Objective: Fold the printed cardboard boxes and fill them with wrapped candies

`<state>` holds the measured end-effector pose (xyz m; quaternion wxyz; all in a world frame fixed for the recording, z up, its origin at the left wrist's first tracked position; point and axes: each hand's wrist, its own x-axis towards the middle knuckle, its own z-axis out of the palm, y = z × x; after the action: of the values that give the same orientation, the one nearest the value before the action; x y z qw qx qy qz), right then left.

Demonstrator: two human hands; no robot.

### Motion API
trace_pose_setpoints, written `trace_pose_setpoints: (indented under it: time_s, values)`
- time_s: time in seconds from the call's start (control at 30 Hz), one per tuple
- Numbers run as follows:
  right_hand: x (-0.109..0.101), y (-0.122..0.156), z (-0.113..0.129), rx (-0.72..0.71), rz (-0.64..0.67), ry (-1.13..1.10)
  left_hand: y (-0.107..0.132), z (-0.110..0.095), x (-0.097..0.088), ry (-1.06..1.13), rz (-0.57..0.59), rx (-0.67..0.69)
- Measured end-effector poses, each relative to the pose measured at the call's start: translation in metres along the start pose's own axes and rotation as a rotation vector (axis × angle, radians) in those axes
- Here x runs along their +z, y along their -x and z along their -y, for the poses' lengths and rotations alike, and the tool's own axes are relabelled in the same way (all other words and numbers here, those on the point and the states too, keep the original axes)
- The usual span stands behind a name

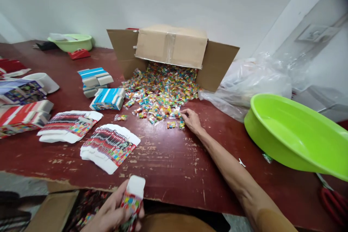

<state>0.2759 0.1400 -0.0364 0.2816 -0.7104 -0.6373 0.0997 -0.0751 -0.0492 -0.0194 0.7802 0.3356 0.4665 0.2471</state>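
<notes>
My left hand (115,208) is wrapped round a small printed candy box (132,203) at the table's front edge, its white top flap standing up. Out at the near right edge of a heap of wrapped candies (163,94), my right hand (191,119) has its fingers pinched together at a small candy packet; whether it grips one is hard to see. The heap spills from a cardboard carton (171,45) lying on its side. Two fanned stacks of flat printed boxes, the nearer stack (110,146) and the farther stack (70,125), lie left of the candies.
A green basin (299,134) stands at the right, with red-handled scissors (333,203) below it. Clear plastic bags (258,79) lie behind. Blue bundles (107,98) and red bundles (24,116) are on the left. An open carton (54,210) sits below the table edge.
</notes>
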Motion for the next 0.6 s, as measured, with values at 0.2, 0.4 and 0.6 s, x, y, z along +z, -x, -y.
trace_pose_setpoints:
  time_s: [0.2,0.4,0.6]
  values:
    - [-0.027,0.014,0.005,-0.003,-0.028,0.032,-0.011,-0.019,0.045,0.057,-0.044,0.158]
    - [-0.028,0.037,-0.008,0.112,0.056,0.078,-0.004,-0.013,0.041,0.058,-0.097,0.158]
    - [-0.037,0.046,-0.013,0.19,0.147,0.003,-0.007,-0.012,0.055,0.039,-0.069,0.217]
